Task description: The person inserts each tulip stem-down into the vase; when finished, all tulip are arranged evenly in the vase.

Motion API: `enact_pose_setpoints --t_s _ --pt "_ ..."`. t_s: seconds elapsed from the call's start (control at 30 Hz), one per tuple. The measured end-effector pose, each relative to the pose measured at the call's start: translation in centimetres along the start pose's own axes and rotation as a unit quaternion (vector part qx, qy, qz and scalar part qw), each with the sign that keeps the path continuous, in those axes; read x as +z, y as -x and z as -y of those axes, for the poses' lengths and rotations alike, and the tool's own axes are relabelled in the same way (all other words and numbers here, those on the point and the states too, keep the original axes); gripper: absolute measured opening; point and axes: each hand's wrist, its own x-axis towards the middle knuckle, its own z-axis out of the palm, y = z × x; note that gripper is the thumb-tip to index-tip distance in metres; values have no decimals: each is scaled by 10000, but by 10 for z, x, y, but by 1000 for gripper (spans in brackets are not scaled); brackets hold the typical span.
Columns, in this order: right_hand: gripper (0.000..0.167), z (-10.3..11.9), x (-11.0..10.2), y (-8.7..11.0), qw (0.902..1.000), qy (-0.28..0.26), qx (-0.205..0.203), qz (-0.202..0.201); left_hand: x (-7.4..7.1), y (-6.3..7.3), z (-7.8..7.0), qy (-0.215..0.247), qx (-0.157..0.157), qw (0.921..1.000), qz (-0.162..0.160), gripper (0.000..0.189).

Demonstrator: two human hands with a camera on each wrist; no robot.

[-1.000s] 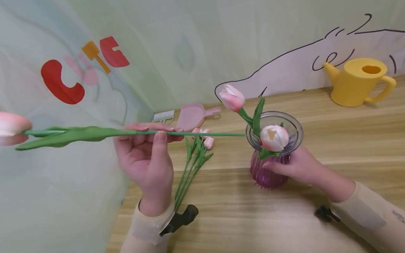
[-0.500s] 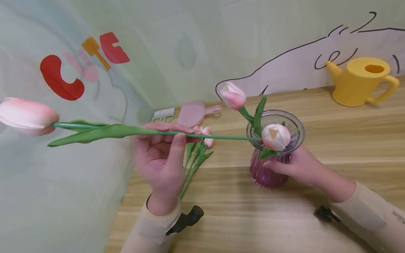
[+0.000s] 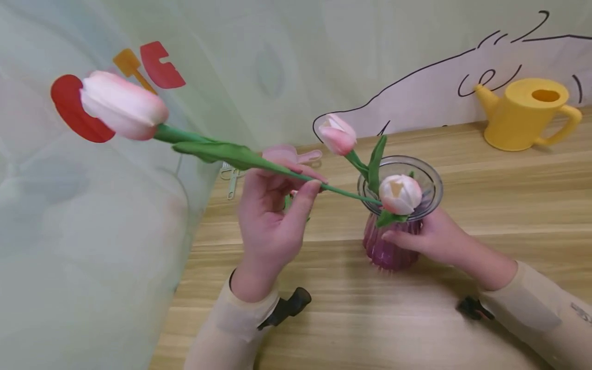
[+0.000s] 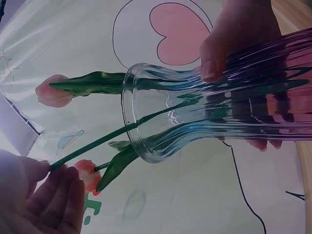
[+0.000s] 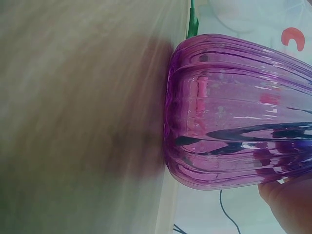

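Note:
My left hand (image 3: 273, 221) pinches the green stem of a pink-and-white artificial tulip (image 3: 125, 105) between thumb and fingers. The bloom points up and left, and the stem slants down to the right. In the left wrist view, the stem's lower end passes through the rim into the neck of a ribbed glass vase (image 4: 195, 131), clear above and purple below. My right hand (image 3: 439, 239) grips that vase around its body, upright on the wooden table. Two more tulips stand in it, one bloom (image 3: 337, 134) leaning left, the other bloom (image 3: 400, 194) over the rim.
At the back right stands a yellow watering can (image 3: 527, 115). A pink dustpan (image 3: 282, 153) and a small pale brush (image 3: 231, 180) lie behind my left hand, which mostly hides several loose tulips. A printed curtain (image 3: 259, 67) borders the table's back and left.
My left hand has moved right toward the vase with the tulip. Its bloom has risen, tilting the stem from nearly level to slanting down into the vase. My right hand keeps its hold.

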Motion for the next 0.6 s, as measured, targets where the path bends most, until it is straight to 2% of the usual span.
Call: enact_pose_setpoints --t_s 0.23,0.47,0.53,0.6 --pt "73 -1 0 0 10000 16 9 -4 11 -1 3 -413 -317 9968 612 29" --pt "76 -2 0 0 10000 55 -38 9 19 3 6 -979 -754 9863 1097 18" --pt "77 -2 -1 0 9999 63 -97 -18 21 3 8 -1069 -792 9831 1259 17" --pt "77 -2 -1 -1 9999 41 -153 -53 23 4 10 -1205 -701 9798 1432 18"
